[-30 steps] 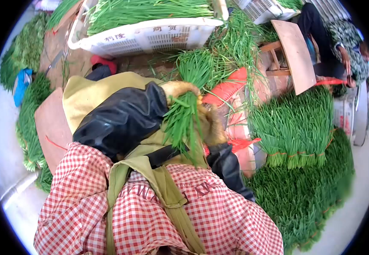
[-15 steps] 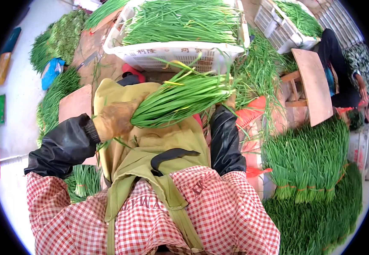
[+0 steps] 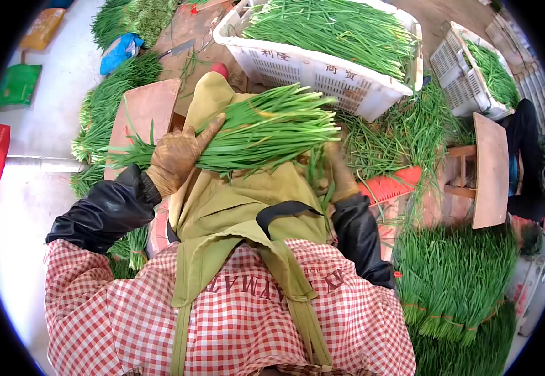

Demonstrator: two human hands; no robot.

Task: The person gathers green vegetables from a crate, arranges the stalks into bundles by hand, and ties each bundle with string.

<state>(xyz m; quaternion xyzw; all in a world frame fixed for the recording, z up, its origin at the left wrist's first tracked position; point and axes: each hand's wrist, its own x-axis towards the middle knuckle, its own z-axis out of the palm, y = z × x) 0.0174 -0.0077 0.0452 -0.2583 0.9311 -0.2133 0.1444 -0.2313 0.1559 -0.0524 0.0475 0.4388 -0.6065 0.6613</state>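
Observation:
A thick bunch of green chives [image 3: 272,128] lies across my lap, pale cut ends to the right. My left hand [image 3: 175,156], in a brown-stained glove, is closed around its leafy end, thumb along the top; some leaf tips stick out on the left behind the hand. My right hand [image 3: 341,172], also gloved, is low beside the pale ends and smeared by motion. A few loose strands [image 3: 318,169] hang next to it; whether its fingers grip them is unclear. An olive apron [image 3: 241,194] covers my lap beneath the bunch.
A white crate [image 3: 322,69] full of chives stands ahead, another crate [image 3: 467,75] at far right. Tied bundles [image 3: 454,276] are stacked at lower right. Loose chives and a red comb-like piece [image 3: 391,185] lie right of me. A person sits beside a wooden stool [image 3: 489,172].
The view has swung, shifting the surroundings. The bunch now lies more level, its pale ends fanned. My right hand has dropped away from under those ends, with loose strands beside it.

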